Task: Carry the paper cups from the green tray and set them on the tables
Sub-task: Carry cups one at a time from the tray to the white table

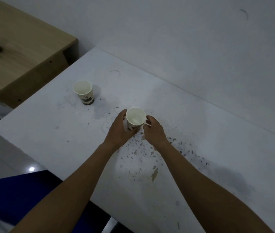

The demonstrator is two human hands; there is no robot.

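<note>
Head view: the left hand point(120, 127) wraps its fingers round a paper cup point(136, 117), upright at the white table point(200, 148) (base hidden, so whether it has landed is unclear). The right hand point(154, 131) curls just beside it, and I cannot tell if it grips. This looks like the setting-down step: next, seat the cup flat and let go without tipping it.

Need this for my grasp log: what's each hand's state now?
Left hand: grips paper cup.
Right hand: curled beside it; contact cannot be told.
</note>
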